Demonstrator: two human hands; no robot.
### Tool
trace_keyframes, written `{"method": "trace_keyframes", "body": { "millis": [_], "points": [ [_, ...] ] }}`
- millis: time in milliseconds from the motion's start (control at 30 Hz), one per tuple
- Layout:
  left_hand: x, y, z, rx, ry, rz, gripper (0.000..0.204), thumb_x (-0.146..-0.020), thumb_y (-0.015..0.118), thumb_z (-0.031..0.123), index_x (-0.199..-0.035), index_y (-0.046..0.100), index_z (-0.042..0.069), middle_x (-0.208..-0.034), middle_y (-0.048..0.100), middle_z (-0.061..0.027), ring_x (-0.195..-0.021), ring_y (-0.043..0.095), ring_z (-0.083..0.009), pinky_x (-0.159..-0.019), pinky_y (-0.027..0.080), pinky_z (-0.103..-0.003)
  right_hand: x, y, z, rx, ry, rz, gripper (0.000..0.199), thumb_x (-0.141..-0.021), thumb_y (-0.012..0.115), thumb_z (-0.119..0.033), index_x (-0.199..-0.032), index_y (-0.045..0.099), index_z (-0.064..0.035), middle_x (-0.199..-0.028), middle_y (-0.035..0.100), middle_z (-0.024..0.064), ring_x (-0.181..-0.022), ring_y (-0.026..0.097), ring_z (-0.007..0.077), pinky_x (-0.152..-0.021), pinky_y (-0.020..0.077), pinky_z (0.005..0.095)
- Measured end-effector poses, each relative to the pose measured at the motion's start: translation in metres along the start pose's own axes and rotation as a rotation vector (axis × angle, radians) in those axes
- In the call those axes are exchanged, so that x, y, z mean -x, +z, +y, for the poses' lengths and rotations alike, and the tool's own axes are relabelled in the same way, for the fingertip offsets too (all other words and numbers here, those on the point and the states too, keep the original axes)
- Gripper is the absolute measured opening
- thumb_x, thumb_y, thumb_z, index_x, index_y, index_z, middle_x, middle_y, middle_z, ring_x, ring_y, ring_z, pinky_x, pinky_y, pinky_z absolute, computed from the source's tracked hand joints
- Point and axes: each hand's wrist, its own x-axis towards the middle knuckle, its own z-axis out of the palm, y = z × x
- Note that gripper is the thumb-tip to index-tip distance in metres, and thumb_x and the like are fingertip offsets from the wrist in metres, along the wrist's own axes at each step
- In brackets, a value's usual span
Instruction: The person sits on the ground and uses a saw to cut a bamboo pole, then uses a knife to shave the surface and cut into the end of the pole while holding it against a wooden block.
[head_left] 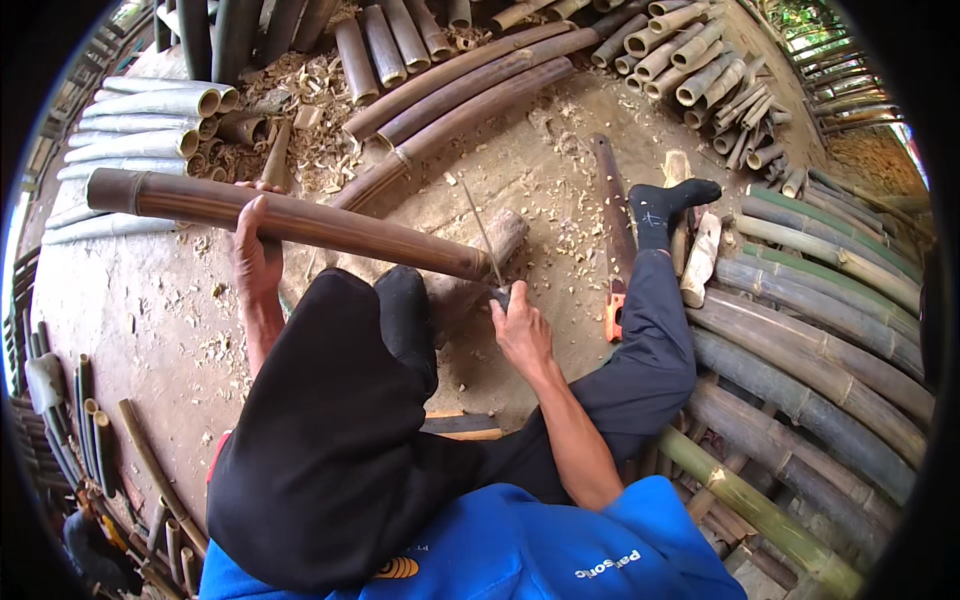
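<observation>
My left hand (258, 262) is closed around a long dark brown bamboo tube (350, 228), under and beside it, with the thumb showing on the near side. The tube lies slanted, its left end higher in the view and its right end close to my right hand (522, 330). That hand grips the dark handle of a knife (479, 225), whose thin blade points up and away across the tube's right end. Whether the edge bites into the bamboo cannot be made out. Below that end lies a thick log block (508, 236), partly hidden by the tube.
A tool with an orange handle (614, 316) and long dark blade lies beside my outstretched right leg. Long bamboo poles (800, 335) fill the right side. Cut tubes are stacked far right (690, 50) and far left (140, 135). Pale shavings (315, 120) litter the floor.
</observation>
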Motion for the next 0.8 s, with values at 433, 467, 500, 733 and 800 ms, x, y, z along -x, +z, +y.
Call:
{"method": "trace_keyframes", "body": {
  "millis": [433, 467, 500, 733, 800],
  "points": [
    [0.007, 0.026, 0.012, 0.068, 0.013, 0.031, 0.038, -0.088, 0.072, 0.007, -0.121, 0.053, 0.006, -0.102, 0.065, -0.0094, -0.095, 0.066, -0.026, -0.098, 0.051, -0.046, 0.005, -0.006, -0.015, -0.072, 0.025, -0.009, 0.031, -0.102, 0.058, -0.031, -0.112, 0.049, -0.0033, -0.086, 0.07, 0.025, -0.08, 0.069, 0.0483, -0.071, 0.0545, 0.0529],
    [0.005, 0.023, 0.013, 0.071, 0.007, -0.009, 0.038, -0.088, 0.071, 0.006, -0.122, 0.052, 0.006, -0.103, 0.064, -0.0091, -0.097, 0.066, -0.0261, -0.1, 0.05, -0.047, -0.001, -0.007, -0.011, 0.063, 0.133, -0.095, 0.032, -0.102, 0.056, -0.032, -0.114, 0.048, -0.003, -0.091, 0.07, 0.0293, -0.086, 0.068, 0.0527, -0.077, 0.0533, 0.0562],
    [0.004, 0.019, 0.013, 0.076, 0.001, -0.049, 0.039, -0.088, 0.07, 0.005, -0.122, 0.052, 0.007, -0.105, 0.063, -0.0088, -0.098, 0.065, -0.0262, -0.101, 0.049, -0.048, 0.0, -0.013, -0.004, 0.054, 0.123, -0.117, 0.033, -0.102, 0.056, -0.032, -0.114, 0.047, -0.0028, -0.092, 0.07, 0.0299, -0.087, 0.068, 0.0524, -0.077, 0.0523, 0.0569],
    [0.007, -0.01, 0.033, 0.038, -0.091, -0.214, 0.051, -0.08, 0.071, 0.006, -0.127, 0.049, 0.008, -0.114, 0.059, -0.0101, -0.114, 0.058, -0.0266, -0.11, 0.043, -0.052, 0.027, -0.064, -0.057, -0.363, -0.247, 0.14, 0.037, -0.102, 0.056, -0.038, -0.113, 0.046, -0.004, -0.091, 0.069, 0.0292, -0.086, 0.067, 0.0508, -0.072, 0.052, 0.0562],
    [0.006, -0.006, 0.031, 0.037, -0.09, -0.217, 0.051, -0.08, 0.07, 0.006, -0.127, 0.049, 0.008, -0.114, 0.059, -0.0104, -0.115, 0.058, -0.0272, -0.11, 0.043, -0.052, 0.024, -0.051, -0.05, -0.303, -0.182, 0.115, 0.038, -0.102, 0.056, -0.038, -0.113, 0.046, -0.0029, -0.094, 0.069, 0.03, -0.087, 0.067, 0.0515, -0.071, 0.0522, 0.0563]
  ]
}}
